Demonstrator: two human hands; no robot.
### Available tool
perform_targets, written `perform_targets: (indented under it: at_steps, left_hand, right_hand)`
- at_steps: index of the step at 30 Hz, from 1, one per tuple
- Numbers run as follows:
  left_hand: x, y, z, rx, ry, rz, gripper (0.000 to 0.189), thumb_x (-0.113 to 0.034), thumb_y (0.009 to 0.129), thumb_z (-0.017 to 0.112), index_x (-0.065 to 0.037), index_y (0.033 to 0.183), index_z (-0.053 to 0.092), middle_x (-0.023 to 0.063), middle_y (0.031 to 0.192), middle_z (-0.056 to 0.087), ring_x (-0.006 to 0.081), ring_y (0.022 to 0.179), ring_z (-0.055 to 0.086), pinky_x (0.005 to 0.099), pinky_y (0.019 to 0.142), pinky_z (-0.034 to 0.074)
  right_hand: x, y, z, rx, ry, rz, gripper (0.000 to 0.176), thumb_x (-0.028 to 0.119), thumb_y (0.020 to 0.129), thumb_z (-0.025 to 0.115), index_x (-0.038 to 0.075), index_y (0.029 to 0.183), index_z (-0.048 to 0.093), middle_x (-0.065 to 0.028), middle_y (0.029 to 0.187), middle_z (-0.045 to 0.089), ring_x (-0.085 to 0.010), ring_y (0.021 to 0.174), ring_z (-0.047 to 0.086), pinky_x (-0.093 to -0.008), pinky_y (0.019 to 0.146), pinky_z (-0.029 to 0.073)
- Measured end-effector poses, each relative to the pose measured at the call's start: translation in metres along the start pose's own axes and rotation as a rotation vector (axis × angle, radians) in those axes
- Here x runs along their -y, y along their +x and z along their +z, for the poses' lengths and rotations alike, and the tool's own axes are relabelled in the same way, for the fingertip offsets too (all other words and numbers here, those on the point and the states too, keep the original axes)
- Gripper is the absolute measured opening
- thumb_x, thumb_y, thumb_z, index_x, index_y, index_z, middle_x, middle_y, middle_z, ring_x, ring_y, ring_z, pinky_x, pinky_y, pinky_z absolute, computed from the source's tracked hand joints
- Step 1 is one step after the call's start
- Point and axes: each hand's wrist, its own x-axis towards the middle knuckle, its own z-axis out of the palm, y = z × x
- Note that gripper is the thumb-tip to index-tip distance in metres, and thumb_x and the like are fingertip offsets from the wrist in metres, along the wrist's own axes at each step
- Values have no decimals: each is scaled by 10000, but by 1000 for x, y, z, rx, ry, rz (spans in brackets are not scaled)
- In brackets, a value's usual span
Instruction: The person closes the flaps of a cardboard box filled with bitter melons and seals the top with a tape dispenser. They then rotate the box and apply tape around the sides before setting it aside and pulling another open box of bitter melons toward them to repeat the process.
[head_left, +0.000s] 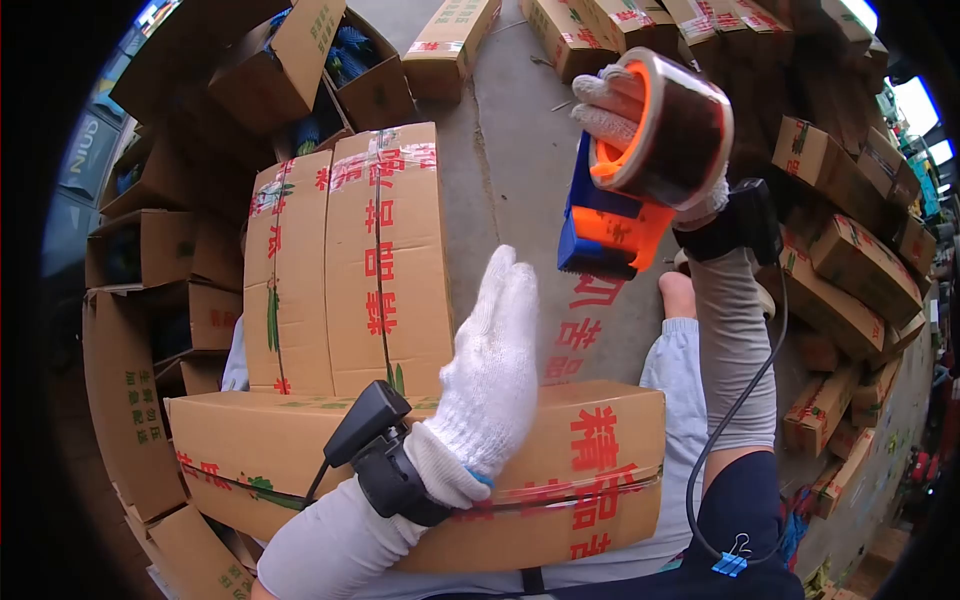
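Observation:
My right hand (705,190), in a white knit glove, holds an orange and blue tape dispenser (620,225) loaded with a wide roll of tape (680,130). The dispenser is raised at the upper right, its blue toothed end pointing down. Below it, red characters (585,325) show against the floor, above the box. My left hand (490,375), gloved too, is held over a long cardboard box (610,470), palm turned to the right. Its fingers are stretched out and close together, with nothing in them. The box lies crosswise in front of me, with red and green print and a dark band around it.
Two taped boxes (385,270) lie side by side just beyond the long box. Open cartons (370,85) with blue-green contents stand at the left and upper left. More closed boxes (865,265) are heaped at the right. A black cable (745,400) hangs along my right arm.

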Motion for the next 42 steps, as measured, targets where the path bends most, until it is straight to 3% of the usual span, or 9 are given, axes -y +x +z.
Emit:
perform_targets:
  at_steps: [2, 8, 13, 15, 18, 21, 29, 36, 42]
  left_hand:
    - [-11, 7, 5, -18, -333, -153, 613, -452, 1069, 461, -90, 1555, 365, 70, 1595, 375, 203, 1457, 368, 366, 1220, 229]
    - [-26, 13, 9, 145, -233, -319, 572, -447, 1060, 368, -2, 1370, 549, 164, 1257, 656, 259, 1176, 605, 369, 1026, 453]
    - [-40, -9, 13, 668, 947, 288, 395, -358, 1010, 471, -31, 1061, 687, 184, 918, 708, 385, 890, 670, 437, 836, 529]
    - [-30, -23, 13, 759, 1147, 462, 382, -343, 993, 518, -30, 1180, 632, 181, 1077, 692, 376, 934, 675, 467, 833, 533]
    - [-28, -53, 3, 650, 1371, 763, 558, -374, 972, 564, -30, 1407, 506, 177, 1448, 506, 360, 1247, 561, 465, 960, 491]
    - [-29, -77, -61, 575, 1327, 1106, 594, -436, 975, 552, -38, 1414, 504, 215, 1426, 515, 387, 1285, 520, 465, 987, 473]
    - [-136, -152, -333, 298, 1331, -99, 574, -458, 1016, 467, -141, 1494, 456, 241, 1203, 683, 384, 1106, 671, 423, 993, 495]
    - [-48, -249, -220, 502, 587, -663, 729, -620, 960, 571, 91, 1102, 651, 136, 807, 700, 146, 698, 699, 309, 666, 560]
    - [42, -223, -102, 637, 348, -4, 454, -263, 1108, 317, 57, 1188, 628, 206, 1129, 700, 334, 1047, 664, 367, 997, 467]
  right_hand:
    - [2, -2, 15, -60, -1602, -410, 467, 73, 857, 775, -12, 1289, 621, -117, 1248, 701, -183, 1125, 673, -341, 991, 538]
    - [-67, -77, 92, 107, -2338, -87, 375, 236, 942, 701, 77, 1277, 642, -65, 1292, 651, -241, 1219, 605, -392, 1111, 435]
    - [-136, -196, 179, -1026, -178, -233, 382, 241, 990, 641, 47, 1307, 554, -161, 1126, 693, -343, 1042, 687, -466, 951, 568]
    - [-166, -243, 199, -1001, -1917, -88, 348, 108, 873, 755, 50, 1201, 651, -110, 1126, 719, -261, 982, 711, -378, 895, 555]
    - [-256, -276, 213, -1640, -1992, -421, 507, 66, 785, 808, -9, 1248, 615, -112, 1090, 730, -203, 1014, 690, -367, 948, 513]
    - [-351, -279, 223, -1437, -1016, -382, 564, 65, 824, 754, -55, 1336, 549, -132, 1175, 697, -221, 1042, 678, -367, 987, 503]
    - [-298, -130, 186, -1447, -802, -437, 301, 45, 891, 720, -25, 1173, 643, -50, 1029, 691, -145, 897, 659, -298, 809, 534]
    - [-251, 62, 190, -998, -1126, 25, 387, 331, 859, 748, 2, 1054, 692, -125, 904, 733, -266, 822, 704, -370, 753, 532]
    - [-273, 48, 221, -460, -1865, 245, 335, 304, 849, 750, 15, 1001, 672, -238, 890, 690, -380, 878, 681, -444, 817, 537]
